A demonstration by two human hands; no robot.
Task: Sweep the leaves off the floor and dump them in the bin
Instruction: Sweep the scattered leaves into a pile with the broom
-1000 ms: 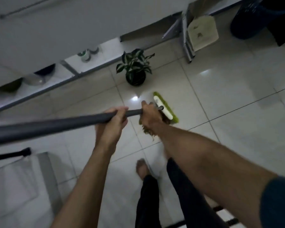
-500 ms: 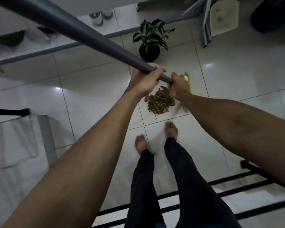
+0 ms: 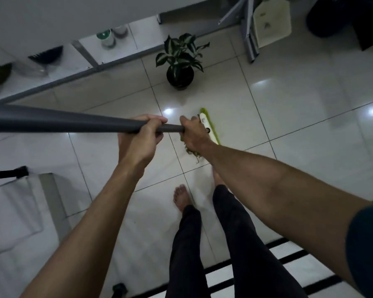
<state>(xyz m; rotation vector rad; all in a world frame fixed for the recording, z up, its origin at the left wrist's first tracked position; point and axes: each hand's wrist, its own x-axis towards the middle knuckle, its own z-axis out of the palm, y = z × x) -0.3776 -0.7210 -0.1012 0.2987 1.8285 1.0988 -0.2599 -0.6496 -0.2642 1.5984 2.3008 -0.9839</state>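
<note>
Both hands grip the grey broom handle point(image 3: 63, 123), which runs in from the left edge. My left hand point(image 3: 141, 136) wraps the handle near the middle of the view. My right hand point(image 3: 195, 134) holds it just further down. The broom's white and green head point(image 3: 209, 126) rests on the white floor tiles behind my right hand. A small pile of brown dry leaves point(image 3: 192, 152) lies on the floor by the broom head, mostly hidden under my right wrist. A cream dustpan point(image 3: 271, 20) leans at the top right, beside a dark bin point(image 3: 329, 16).
A potted plant point(image 3: 180, 61) in a black pot stands on the floor just beyond the broom. A low shelf point(image 3: 52, 80) with jars runs along the top left. My bare feet point(image 3: 182, 196) stand below the pile. A striped mat point(image 3: 278, 261) lies at the bottom right.
The broom handle has swung from steeply raised back to nearly level across the left. The broom head now shows more on the floor, and my right wrist covers most of the leaf pile.
</note>
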